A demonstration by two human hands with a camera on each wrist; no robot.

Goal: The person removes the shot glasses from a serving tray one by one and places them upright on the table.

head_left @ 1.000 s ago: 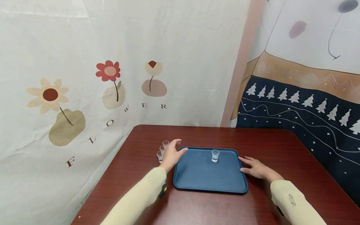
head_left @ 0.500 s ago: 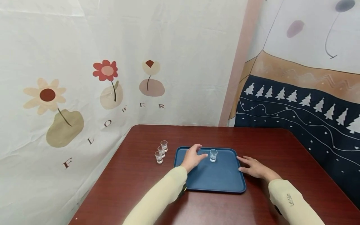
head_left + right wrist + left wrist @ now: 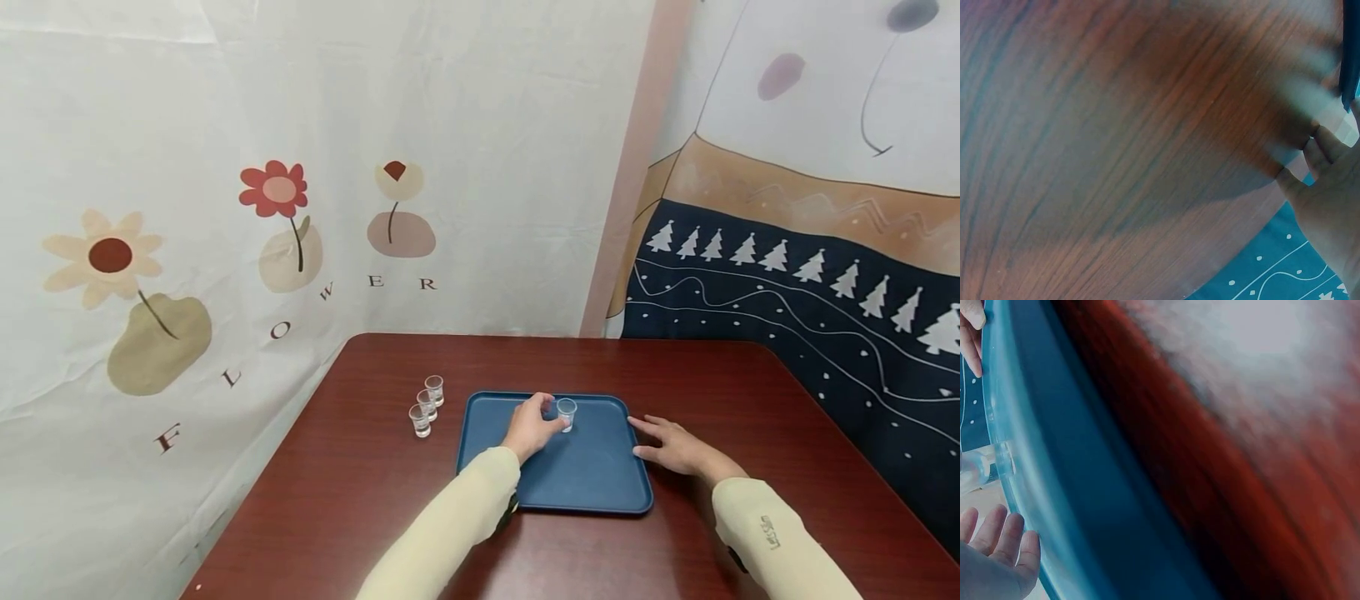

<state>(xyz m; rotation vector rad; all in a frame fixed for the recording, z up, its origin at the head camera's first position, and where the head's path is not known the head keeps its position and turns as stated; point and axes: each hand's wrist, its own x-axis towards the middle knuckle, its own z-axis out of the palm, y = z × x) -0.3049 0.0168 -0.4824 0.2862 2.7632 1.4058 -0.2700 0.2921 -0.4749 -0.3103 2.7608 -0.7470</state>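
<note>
A small clear shot glass stands upright on the blue tray, toward its back right. My left hand is over the tray just left of this glass, thumb and fingers spread apart beside it. In the left wrist view, a gap shows between the left fingers and the glass. Whether the thumb touches the glass I cannot tell. My right hand rests with straight fingers against the tray's right rim. The right wrist view shows that hand beside the tray edge.
Three more shot glasses stand in a slanting row on the brown table, left of the tray. Behind the table hangs a white cloth with flowers; a dark blue patterned cloth hangs at the right.
My left hand has moved right, from beside the row of three glasses, across the tray to the single glass. The right hand stays at the tray's right rim.
</note>
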